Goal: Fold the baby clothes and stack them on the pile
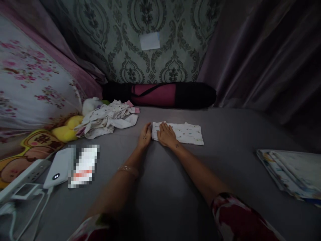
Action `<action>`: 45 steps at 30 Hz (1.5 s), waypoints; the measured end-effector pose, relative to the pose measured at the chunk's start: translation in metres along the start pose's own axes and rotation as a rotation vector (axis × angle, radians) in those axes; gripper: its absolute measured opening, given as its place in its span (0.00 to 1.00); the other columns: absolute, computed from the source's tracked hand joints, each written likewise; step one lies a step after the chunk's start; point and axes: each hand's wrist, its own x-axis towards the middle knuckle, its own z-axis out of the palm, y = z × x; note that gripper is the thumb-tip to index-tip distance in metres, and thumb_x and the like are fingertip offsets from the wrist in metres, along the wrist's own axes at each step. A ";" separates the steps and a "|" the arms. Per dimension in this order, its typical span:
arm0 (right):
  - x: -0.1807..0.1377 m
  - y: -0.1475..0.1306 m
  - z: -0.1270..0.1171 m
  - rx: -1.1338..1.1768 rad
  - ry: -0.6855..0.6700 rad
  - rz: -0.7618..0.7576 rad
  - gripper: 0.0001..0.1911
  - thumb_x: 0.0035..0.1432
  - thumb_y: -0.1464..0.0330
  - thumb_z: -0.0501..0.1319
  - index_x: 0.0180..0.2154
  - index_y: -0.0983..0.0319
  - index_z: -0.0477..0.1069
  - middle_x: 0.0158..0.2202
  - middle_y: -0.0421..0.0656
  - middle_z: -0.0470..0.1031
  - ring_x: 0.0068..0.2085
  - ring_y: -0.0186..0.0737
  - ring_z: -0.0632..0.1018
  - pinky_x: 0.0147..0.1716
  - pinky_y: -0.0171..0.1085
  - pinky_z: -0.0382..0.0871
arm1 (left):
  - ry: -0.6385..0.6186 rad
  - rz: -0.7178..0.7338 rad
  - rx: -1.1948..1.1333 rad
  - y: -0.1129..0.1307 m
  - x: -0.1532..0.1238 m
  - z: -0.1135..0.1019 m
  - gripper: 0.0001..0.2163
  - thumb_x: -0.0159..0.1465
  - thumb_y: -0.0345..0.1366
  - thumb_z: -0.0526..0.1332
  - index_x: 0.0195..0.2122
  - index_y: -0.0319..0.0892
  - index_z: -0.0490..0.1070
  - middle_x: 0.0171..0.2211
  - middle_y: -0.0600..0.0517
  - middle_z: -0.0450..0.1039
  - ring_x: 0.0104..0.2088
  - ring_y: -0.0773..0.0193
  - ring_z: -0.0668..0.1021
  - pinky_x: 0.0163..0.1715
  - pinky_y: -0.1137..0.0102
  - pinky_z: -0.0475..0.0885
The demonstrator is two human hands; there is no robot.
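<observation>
Head view: folded white cloth w/ small print (189,133) lies flat on the grey sheet (225,150), approx. centre, long side running L to R. R hand (167,135) is palm down on its L part, fingers spread flat on top; grip released, pressing rather than grasping. L hand (144,136) stands on edge right by the cloth's L end, fingers up, grip also loose; can't tell if it's actually touching. Bracelet (128,170) on L wrist.

Clothes pile (107,117), rumpled, white w/ pink bits, is up & L of the hands, next to a yellow plush toy (67,129). Long black/pink bag (154,95) lies along the patterned wall (150,67) at the back; paper (149,41) on the wall above it. Near L: power strip (27,175) w/ cables, white power bank (60,167) and, just beside it, a pixelated item, ID unclear (85,165). Far R: stack of folded fabric (296,170), well apart from the hands. Dark curtain (250,60) hangs back R.
</observation>
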 end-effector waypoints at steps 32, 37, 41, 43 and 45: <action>-0.030 0.002 -0.021 0.121 0.095 0.055 0.30 0.69 0.64 0.41 0.67 0.71 0.52 0.69 0.50 0.51 0.69 0.45 0.51 0.67 0.47 0.39 | -0.033 0.123 0.215 0.015 -0.002 0.001 0.24 0.70 0.45 0.44 0.58 0.35 0.65 0.59 0.38 0.68 0.60 0.54 0.69 0.61 0.58 0.63; -0.045 0.043 -0.026 0.084 0.116 0.187 0.29 0.69 0.66 0.42 0.66 0.72 0.53 0.69 0.52 0.51 0.69 0.47 0.51 0.67 0.49 0.39 | -0.008 0.285 0.509 0.058 -0.009 0.033 0.21 0.69 0.39 0.50 0.59 0.35 0.64 0.62 0.39 0.64 0.65 0.52 0.63 0.64 0.54 0.56; -0.049 0.058 -0.026 0.054 0.113 0.177 0.29 0.69 0.66 0.40 0.67 0.71 0.52 0.69 0.51 0.51 0.69 0.47 0.51 0.67 0.51 0.37 | -0.127 0.324 0.592 0.097 -0.018 0.058 0.21 0.68 0.35 0.49 0.62 0.37 0.62 0.64 0.43 0.62 0.66 0.53 0.60 0.65 0.54 0.54; -0.050 0.060 -0.027 0.044 0.106 0.167 0.29 0.69 0.66 0.39 0.67 0.71 0.52 0.69 0.50 0.52 0.69 0.47 0.51 0.67 0.51 0.37 | -0.157 0.299 0.621 0.104 -0.021 0.065 0.22 0.68 0.33 0.48 0.62 0.38 0.61 0.65 0.44 0.61 0.66 0.53 0.60 0.65 0.54 0.53; -0.051 0.060 -0.027 0.037 0.106 0.152 0.29 0.69 0.66 0.39 0.66 0.71 0.53 0.69 0.50 0.52 0.69 0.47 0.51 0.67 0.52 0.36 | -0.162 0.293 0.648 0.103 -0.023 0.067 0.22 0.68 0.31 0.47 0.63 0.37 0.61 0.65 0.44 0.61 0.66 0.54 0.60 0.65 0.54 0.53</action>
